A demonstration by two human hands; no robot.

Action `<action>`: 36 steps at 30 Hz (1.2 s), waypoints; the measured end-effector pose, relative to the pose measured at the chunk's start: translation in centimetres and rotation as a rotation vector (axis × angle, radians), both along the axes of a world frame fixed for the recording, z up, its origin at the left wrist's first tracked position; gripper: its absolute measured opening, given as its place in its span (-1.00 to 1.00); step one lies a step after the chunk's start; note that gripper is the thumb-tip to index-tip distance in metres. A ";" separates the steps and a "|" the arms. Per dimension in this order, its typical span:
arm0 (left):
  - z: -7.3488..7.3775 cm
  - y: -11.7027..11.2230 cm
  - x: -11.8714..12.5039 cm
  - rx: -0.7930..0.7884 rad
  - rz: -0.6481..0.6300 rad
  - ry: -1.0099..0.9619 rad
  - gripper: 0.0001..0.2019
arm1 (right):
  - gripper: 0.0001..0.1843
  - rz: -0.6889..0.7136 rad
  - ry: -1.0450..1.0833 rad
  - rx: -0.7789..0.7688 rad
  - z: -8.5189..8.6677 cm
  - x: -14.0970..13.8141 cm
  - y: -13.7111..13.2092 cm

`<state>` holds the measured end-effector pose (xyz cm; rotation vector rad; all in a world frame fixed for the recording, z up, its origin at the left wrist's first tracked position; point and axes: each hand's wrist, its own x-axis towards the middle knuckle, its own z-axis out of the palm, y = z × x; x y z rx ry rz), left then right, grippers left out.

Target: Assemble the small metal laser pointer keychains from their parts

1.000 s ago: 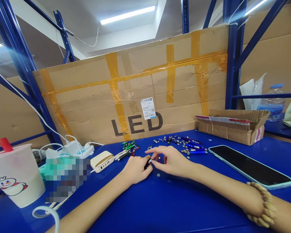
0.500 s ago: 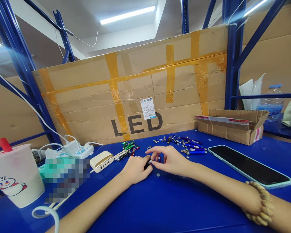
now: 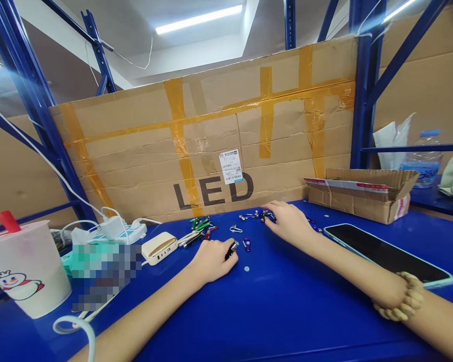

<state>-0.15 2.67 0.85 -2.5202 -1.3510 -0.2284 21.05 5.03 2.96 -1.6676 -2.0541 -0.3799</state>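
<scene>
My left hand [image 3: 212,260] rests on the blue table [image 3: 272,311], its fingers closed round a small black keychain flashlight [image 3: 231,249] whose silver tip sticks out to the right. My right hand [image 3: 290,221] lies farther back, fingers curled over a pile of small metal parts and blue flashlights [image 3: 257,216]; what the fingers hold, if anything, is hidden. A silver clip [image 3: 235,229] and a red-blue carabiner [image 3: 246,245] lie between the hands. A bundle of green, red and black flashlights [image 3: 198,230] sits left of them.
A phone [image 3: 385,254] lies face up at the right, beside an open cardboard box [image 3: 362,193]. A large taped LED carton [image 3: 211,146] stands along the back. At the left are a white cup [image 3: 24,271], a power strip [image 3: 115,234] and a cream power bank [image 3: 159,248].
My right hand left the flashlight tip and moved back and right to the pile of parts. The left hand kept its hold and stayed put.
</scene>
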 end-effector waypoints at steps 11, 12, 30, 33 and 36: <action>-0.1 0.0 0.0 0.013 0.003 -0.007 -0.78 | -0.70 -0.055 -0.170 -0.279 -1.6 0.2 0.6; 0.0 0.0 0.0 0.011 0.005 -0.007 -0.78 | -0.71 -0.036 -0.170 -0.277 -1.5 0.1 0.5; -0.1 -0.1 0.0 0.030 0.002 0.012 -0.77 | -0.75 0.149 -0.136 -0.212 -1.6 -1.3 -0.2; -0.1 0.0 0.0 0.036 0.000 0.020 -0.76 | -0.75 0.182 -0.098 -0.222 -1.4 -1.4 -0.3; -0.1 0.0 0.0 0.031 0.009 0.029 -0.76 | -0.75 0.223 -0.041 -0.248 -1.3 -1.4 -0.3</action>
